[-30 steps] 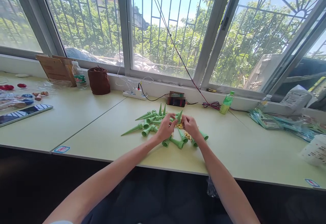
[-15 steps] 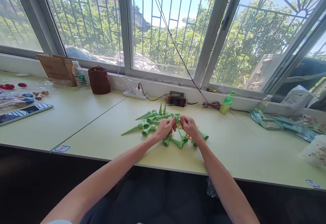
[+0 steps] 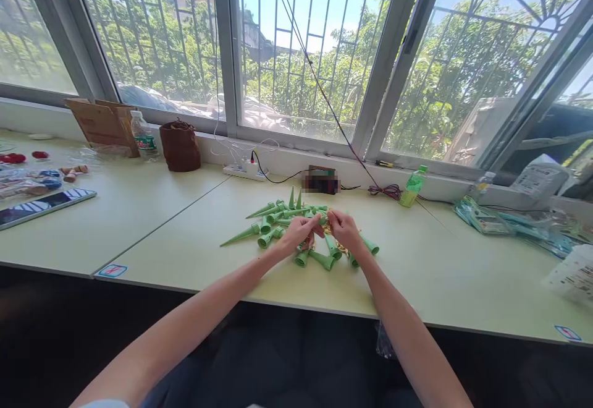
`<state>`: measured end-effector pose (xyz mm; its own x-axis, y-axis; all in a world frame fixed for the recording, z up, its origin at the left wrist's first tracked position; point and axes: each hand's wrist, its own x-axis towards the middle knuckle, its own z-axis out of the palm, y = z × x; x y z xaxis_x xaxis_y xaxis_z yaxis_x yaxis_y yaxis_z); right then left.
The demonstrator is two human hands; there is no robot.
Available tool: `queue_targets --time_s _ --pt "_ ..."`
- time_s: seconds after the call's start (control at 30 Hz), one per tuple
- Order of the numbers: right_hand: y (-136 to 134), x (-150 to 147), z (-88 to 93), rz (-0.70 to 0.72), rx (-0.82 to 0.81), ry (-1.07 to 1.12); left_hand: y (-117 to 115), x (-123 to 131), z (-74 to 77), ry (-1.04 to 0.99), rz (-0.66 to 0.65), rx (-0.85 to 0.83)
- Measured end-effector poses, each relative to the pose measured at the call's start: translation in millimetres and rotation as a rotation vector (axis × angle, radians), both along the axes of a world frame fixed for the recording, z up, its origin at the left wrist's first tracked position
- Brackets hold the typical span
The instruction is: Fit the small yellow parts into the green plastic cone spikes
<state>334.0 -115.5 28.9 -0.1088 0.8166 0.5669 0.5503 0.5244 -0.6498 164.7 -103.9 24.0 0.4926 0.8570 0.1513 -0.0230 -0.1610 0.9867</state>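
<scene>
Over a pile of green plastic cones on the table, my left hand (image 3: 299, 232) is closed, thumb and fingers pinched on a green plastic piece that shows between the two hands. Close beside it, my right hand (image 3: 343, 229) is pinched shut; whatever sits at its fingertips is too small to make out. Around the hands lie several green cones, some with flared open ends like this cone (image 3: 323, 261), others long and pointed like this spike (image 3: 238, 235). Small yellow-gold pieces (image 3: 341, 248) show among them, partly hidden by my hands.
A power strip (image 3: 245, 171) and a dark blurred device (image 3: 321, 180) stand along the window wall. Farther right are a green bottle (image 3: 413, 188) and plastic packets (image 3: 491, 217). To the left are a brown pouch (image 3: 180, 147), a water bottle (image 3: 144, 137) and a phone (image 3: 44, 207).
Both hands stay nearly in place over the pile. The left fingers have shifted slightly, and the green piece between the hands has turned a little.
</scene>
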Motion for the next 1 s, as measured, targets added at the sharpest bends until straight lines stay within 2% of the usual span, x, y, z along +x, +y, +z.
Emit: queue_targets --time_s 0.17,0.47,0.67,1.0 --pt "-1 0 1.2 -0.001 -0.015 -0.003 2 -1 -3.3 -0.002 -0.01 0.012" --pt "-2 -1 3.1 0.009 -0.037 0.033 -5 -1 4.0 0.053 0.046 0.104" --pt "-1 -1 2.1 0.027 -0.08 0.078 -6 -2 2.5 0.12 0.1 0.25" --pt "2 1 0.9 0.053 -0.097 0.117 -8 0 4.2 0.226 0.28 0.564"
